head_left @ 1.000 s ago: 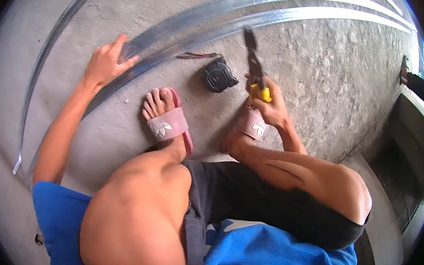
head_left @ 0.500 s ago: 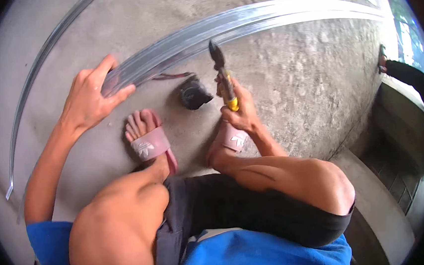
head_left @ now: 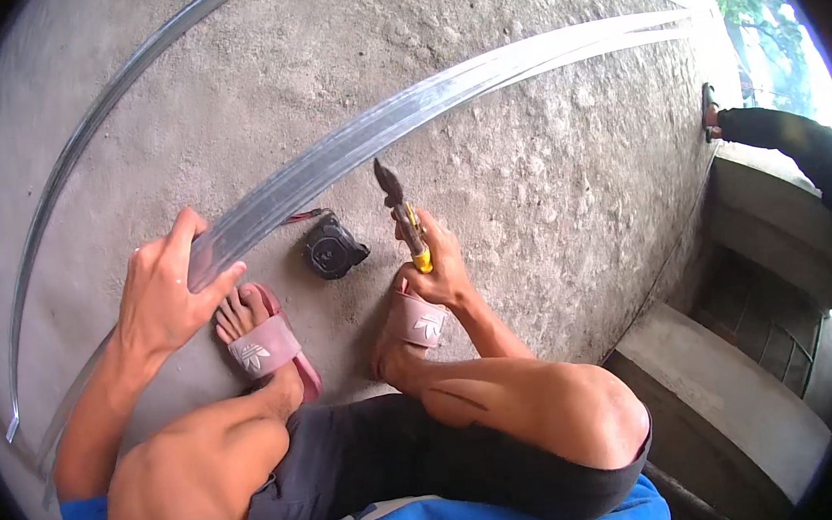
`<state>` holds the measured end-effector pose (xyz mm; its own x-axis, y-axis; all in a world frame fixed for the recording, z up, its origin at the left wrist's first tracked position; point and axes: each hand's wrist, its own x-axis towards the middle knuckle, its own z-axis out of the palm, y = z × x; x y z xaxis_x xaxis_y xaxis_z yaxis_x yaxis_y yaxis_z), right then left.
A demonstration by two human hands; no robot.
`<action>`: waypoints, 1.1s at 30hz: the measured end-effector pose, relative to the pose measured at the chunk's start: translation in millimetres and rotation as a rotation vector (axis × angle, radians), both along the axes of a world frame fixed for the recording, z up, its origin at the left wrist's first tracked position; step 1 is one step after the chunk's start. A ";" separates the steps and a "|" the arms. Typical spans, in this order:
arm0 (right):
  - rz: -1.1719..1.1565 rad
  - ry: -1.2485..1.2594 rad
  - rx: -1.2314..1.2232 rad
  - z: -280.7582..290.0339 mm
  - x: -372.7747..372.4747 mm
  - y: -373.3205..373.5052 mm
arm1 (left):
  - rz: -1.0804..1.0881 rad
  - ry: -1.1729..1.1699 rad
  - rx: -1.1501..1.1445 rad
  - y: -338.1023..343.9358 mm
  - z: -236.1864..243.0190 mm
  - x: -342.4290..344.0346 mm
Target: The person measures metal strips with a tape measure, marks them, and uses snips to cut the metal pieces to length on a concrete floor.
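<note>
Metal strips [head_left: 331, 167] steadied, snips [head_left: 398, 206] at the ready.
The strips' near end is held in the left hand [head_left: 160, 295] above the floor [head_left: 546, 172]; the snips are gripped in the right hand [head_left: 444, 263], tip near the strips' edge. Any cut would require the snips to be set across that edge.

The metal strips [head_left: 405, 114] look smooth and glossy; the floor [head_left: 547, 181] is rough, matt concrete. The tape measure [head_left: 334, 247] looks like plastic, the snips [head_left: 388, 182] dull metal. The shorts [head_left: 402, 457] are matt cloth.
</note>
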<state>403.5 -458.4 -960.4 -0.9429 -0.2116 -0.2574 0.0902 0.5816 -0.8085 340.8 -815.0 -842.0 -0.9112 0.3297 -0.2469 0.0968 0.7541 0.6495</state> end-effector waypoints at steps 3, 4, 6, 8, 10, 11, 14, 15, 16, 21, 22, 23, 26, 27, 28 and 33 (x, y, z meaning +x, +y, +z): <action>0.000 0.067 -0.027 -6.8 6.2 2.9 | 0.026 0.034 -0.047 2.0 1.2 4.5; -0.011 0.073 -0.037 -9.8 8.3 1.8 | 0.037 0.042 -0.057 2.1 -0.1 5.3; 0.004 0.046 -0.006 -16.6 9.7 4.1 | 0.043 0.088 -0.080 0.4 -5.3 7.8; -0.008 0.050 -0.008 -19.4 10.8 8.8 | 0.027 0.134 -0.105 2.7 -7.5 9.4; -0.059 0.082 0.013 -28.4 10.5 16.9 | -0.011 0.190 -0.133 8.9 -7.4 8.6; -0.052 0.093 0.024 -25.8 4.9 13.6 | 0.001 0.193 -0.148 7.7 -8.7 11.1; -0.049 -0.010 0.039 -17.8 -11.7 9.5 | 0.027 0.193 -0.178 4.8 -12.9 17.4; -0.037 0.060 0.038 -18.4 -14.2 11.6 | 0.031 0.185 -0.178 4.6 -14.0 18.2; -0.024 0.130 0.036 -19.0 -16.7 13.7 | 0.036 0.177 -0.178 4.4 -14.1 18.4; -0.017 0.090 0.040 -17.0 -23.2 10.5 | 0.042 0.144 -0.119 7.5 -10.8 14.2; -0.009 0.095 0.031 -17.8 -22.7 10.6 | 0.052 0.106 -0.104 7.0 -10.0 14.6; -0.004 0.103 0.019 -17.8 -22.9 10.4 | 0.058 0.072 -0.091 6.2 -7.8 14.5; 0.019 0.162 0.004 -19.7 -25.7 8.4 | 0.074 0.045 -0.071 6.9 -6.6 14.5; 0.028 0.189 0.007 -19.7 -26.5 8.6 | 0.068 0.053 -0.074 7.8 -7.5 14.5; 0.028 0.169 -0.001 -19.2 -26.1 9.0 | 0.062 0.061 -0.078 7.6 -8.2 15.0; 0.065 0.195 -0.043 -22.6 -29.4 12.2 | 0.064 0.007 -0.040 8.8 0.1 13.9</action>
<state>374.1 -446.2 -983.0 -0.9579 -0.2808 -0.0604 -0.1076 0.5457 -0.8310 354.7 -806.2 -841.9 -0.9319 0.2608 -0.2520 0.0521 0.7840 0.6186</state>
